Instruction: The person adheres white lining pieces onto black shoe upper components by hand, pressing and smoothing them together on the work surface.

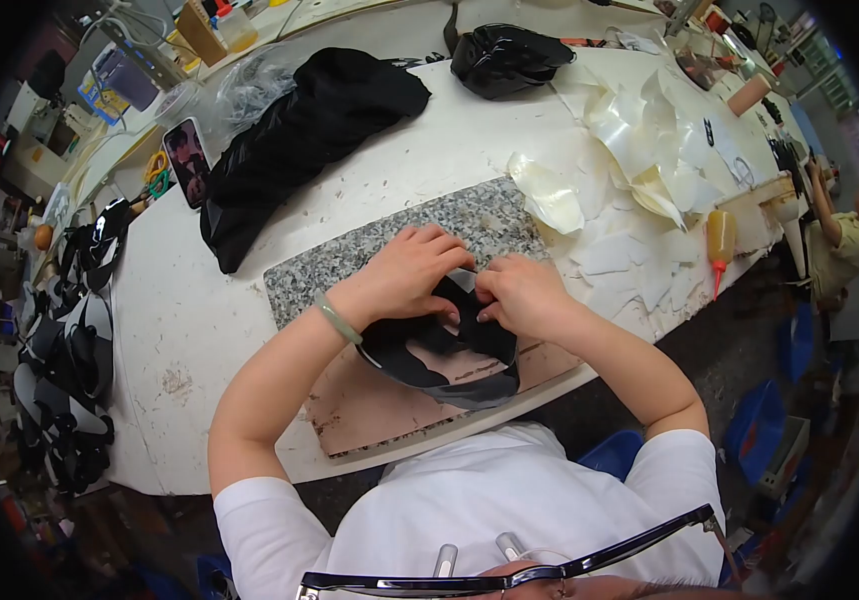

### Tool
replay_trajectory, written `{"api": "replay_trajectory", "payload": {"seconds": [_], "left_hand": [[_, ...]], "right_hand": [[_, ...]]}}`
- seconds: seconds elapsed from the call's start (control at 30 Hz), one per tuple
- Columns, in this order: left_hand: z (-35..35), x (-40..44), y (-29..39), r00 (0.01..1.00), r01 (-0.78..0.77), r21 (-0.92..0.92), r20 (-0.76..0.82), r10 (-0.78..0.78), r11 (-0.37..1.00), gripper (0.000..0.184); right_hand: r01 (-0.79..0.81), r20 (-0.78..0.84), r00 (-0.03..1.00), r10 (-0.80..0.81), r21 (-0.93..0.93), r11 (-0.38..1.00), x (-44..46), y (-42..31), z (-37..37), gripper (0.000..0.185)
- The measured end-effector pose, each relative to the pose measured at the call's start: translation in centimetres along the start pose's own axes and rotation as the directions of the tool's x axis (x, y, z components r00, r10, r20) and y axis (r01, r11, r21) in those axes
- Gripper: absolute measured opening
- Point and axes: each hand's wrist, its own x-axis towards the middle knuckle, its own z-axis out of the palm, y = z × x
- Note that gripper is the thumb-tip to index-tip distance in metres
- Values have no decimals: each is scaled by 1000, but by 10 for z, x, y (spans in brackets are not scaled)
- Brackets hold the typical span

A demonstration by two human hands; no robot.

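A black and grey curved piece of material lies over a speckled stone slab and the pinkish board-like surface at its near side. My left hand, with a pale bangle at the wrist, has its fingers closed on the far left edge of the piece. Close beside it, my right hand pinches the same far edge from the right. The two hands nearly touch, and their fingertips are partly hidden by the material.
Black cloth, a phone and a black plastic bag lie beyond the slab. Cream sheets and a yellow glue bottle are at right. Black pieces hang at left. Another person is far right.
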Motion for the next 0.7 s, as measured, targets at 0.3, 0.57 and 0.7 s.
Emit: {"api": "replay_trajectory", "payload": {"seconds": [0.3,0.57,0.7], "left_hand": [[4,-21,31,969,248,-114,32,-246,962,30],[12,-27,26,945,326,-216,43,-325,920,22],[14,-27,23,956,287,-227,3,-294,931,18]], "right_hand": [[140,-31,989,-142,-51,989,-39,-8,-19,40],[44,35,998,-53,217,975,-30,31,-10,34],[45,10,999,-50,260,965,-27,40,-1,24]]}}
